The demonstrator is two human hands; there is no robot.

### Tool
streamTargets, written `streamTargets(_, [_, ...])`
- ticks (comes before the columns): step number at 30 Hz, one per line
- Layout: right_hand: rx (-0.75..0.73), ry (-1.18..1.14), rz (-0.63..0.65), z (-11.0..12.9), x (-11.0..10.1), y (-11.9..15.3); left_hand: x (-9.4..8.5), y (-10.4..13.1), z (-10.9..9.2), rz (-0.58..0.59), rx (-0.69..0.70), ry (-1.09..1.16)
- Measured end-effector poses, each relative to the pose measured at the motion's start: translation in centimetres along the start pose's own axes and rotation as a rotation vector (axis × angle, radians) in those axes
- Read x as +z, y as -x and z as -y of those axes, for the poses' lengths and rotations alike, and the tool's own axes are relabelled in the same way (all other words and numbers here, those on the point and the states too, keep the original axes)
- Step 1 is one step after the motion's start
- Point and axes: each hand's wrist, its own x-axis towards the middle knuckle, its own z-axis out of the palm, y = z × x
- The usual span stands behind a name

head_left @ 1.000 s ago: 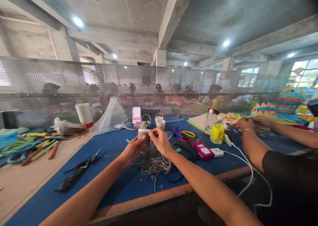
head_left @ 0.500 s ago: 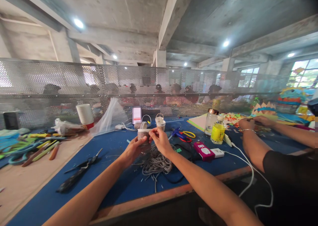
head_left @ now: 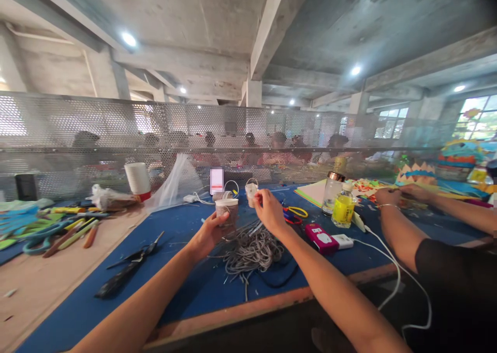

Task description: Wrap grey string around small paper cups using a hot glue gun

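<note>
My left hand (head_left: 209,234) is wrapped round a small paper cup (head_left: 227,205) with a white rim and a grey-brown outside, held upright above the table. To its right, my right hand (head_left: 268,210) is apart from the cup, its fingertips pinched together; what they hold, if anything, is too small to make out. Behind that hand stands a small pale cup (head_left: 250,191) with a looped handle. A tangled heap of grey cord (head_left: 252,252) lies on the blue table surface (head_left: 186,285) below both hands.
Black-handled scissors (head_left: 130,267) lie at the left, near tools and stacked white cups (head_left: 137,179). A lit phone (head_left: 216,181) stands behind. Rightward are a magenta box (head_left: 321,238), a yellow-labelled bottle (head_left: 343,208), a glass jar (head_left: 331,192), white cables and another person's hands (head_left: 388,195).
My right hand has moved right, away from the held cup's rim. More of the cord heap and the pale cup behind now shows. The view has shifted slightly.
</note>
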Motion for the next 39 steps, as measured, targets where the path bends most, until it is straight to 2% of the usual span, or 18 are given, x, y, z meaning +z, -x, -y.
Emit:
streamTargets(2, [0.048, 0.257, 0.08, -1.6, -1.3, -0.5, 0.1, 0.2, -0.1, -0.009, -0.018, 0.01])
streamTargets(5, [0.182, 0.554, 0.278, -3.9, -2.4, -0.4, 0.2, 0.4, -0.2, -0.012, -0.041, 0.035])
streamTargets(7, [0.258, 0.633, 0.374, -5.2, -2.4, 0.0, 0.3, 0.4, -0.2, -0.016, -0.052, 0.051])
streamTargets(9, [0.292, 0.652, 0.412, -6.2, -2.0, 0.4, 0.3, 0.5, -0.2, -0.022, -0.062, 0.054])
streamTargets(16, [0.288, 0.685, 0.399, -7.1, -0.8, 0.8, 0.0, 0.3, 0.0, -0.009, -0.073, 0.061])
streamTargets(22, [0.326, 0.703, 0.378, -7.4, -0.6, 0.7, -0.2, 0.2, 0.1, -0.001, -0.064, 0.068])
streamTargets(30, [0.342, 0.674, 0.413, -8.2, -0.5, 0.7, -0.3, 0.2, 0.1, 0.028, -0.085, 0.106])
streamTargets(35, [0.336, 0.651, 0.37, -8.3, -0.5, 0.8, -0.6, 0.0, 0.0, 0.029, -0.076, 0.11])
streamTargets(39, [0.335, 0.648, 0.288, -7.9, -1.0, 0.5, -0.9, -0.3, -0.1, 0.012, -0.064, 0.115])
